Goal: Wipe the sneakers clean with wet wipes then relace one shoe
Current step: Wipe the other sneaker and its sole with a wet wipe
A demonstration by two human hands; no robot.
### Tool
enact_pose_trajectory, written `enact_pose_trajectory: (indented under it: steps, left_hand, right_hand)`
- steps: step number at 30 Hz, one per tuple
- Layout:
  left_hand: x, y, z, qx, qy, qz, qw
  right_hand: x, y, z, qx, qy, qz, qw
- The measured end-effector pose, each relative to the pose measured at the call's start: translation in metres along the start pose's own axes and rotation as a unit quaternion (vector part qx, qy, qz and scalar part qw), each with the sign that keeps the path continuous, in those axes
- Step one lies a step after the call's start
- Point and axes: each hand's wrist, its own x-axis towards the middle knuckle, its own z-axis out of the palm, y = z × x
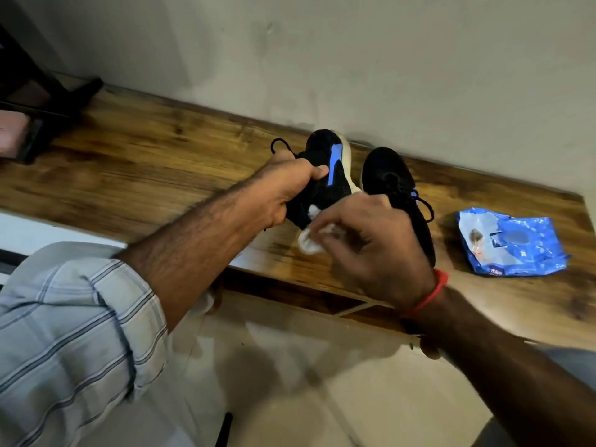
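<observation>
Two black sneakers with blue accents are at the wooden table point(135, 162) by the wall. My left hand point(283, 191) grips the left sneaker point(325, 162) around its upper and holds it tilted on its side, pale sole toward the wall. My right hand point(367, 243) pinches a white wet wipe point(309, 241) against that shoe's near end. The second sneaker point(396, 185) stands on the table just to the right, laces tied, partly hidden by my right hand. A blue wet-wipe pack point(512, 243) lies flat further right.
A grey wall runs right behind the shoes. A dark stand point(48, 101) and a pink object point(11, 132) sit at the table's far left. Pale floor tiles point(290, 366) lie below the table's near edge.
</observation>
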Motion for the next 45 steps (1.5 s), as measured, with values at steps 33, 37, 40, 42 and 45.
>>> enact_pose_trajectory:
  steps: [33, 37, 40, 42, 45]
  left_hand:
    - [0.010, -0.010, -0.005, -0.005, -0.001, 0.000, 1.000]
    - [0.008, -0.010, 0.000, -0.006, -0.006, 0.005, 1.000]
    - [0.007, -0.011, 0.003, -0.003, -0.016, 0.008, 1.000]
    - [0.008, -0.012, 0.000, -0.008, -0.020, 0.006, 1.000]
    - [0.009, -0.015, -0.003, -0.003, -0.020, 0.010, 1.000]
  right_hand:
    - [0.001, 0.012, 0.000, 0.022, 0.048, 0.061, 0.997]
    - [0.005, 0.024, -0.005, 0.000, 0.063, 0.098, 0.993]
    - [0.007, 0.038, -0.010, 0.018, 0.084, 0.173, 0.981]
    - [0.004, 0.032, -0.007, 0.040, 0.085, 0.163, 0.982]
    - [-0.003, 0.014, 0.004, 0.058, 0.039, 0.080, 0.994]
